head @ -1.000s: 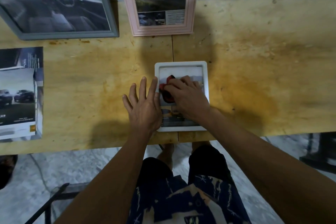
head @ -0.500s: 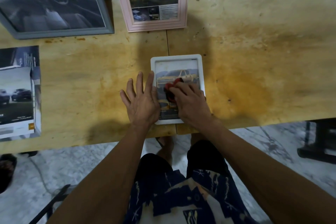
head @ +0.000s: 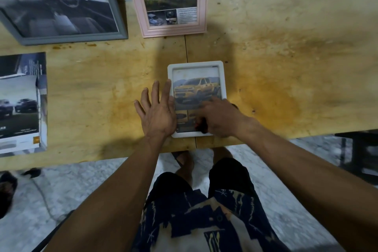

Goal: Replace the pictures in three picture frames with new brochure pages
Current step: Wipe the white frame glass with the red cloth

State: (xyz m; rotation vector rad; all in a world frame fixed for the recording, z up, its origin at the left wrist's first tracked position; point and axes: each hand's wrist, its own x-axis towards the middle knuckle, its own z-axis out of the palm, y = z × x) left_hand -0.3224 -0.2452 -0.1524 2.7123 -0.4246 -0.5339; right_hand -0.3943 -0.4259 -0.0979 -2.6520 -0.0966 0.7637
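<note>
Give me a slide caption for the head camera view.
Left hand steadies the white frame while the right hand wipes its yellow-truck picture.

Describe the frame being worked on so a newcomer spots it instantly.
On the wooden table, look at the near edge, between both hands. The white frame lies flat there, showing a yellow pickup; the grey frame and pink frame stand at the back.

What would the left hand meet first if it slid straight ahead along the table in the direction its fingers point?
Probably the pink frame leaning at the table's back; bare table lies between it and the left hand.
</note>
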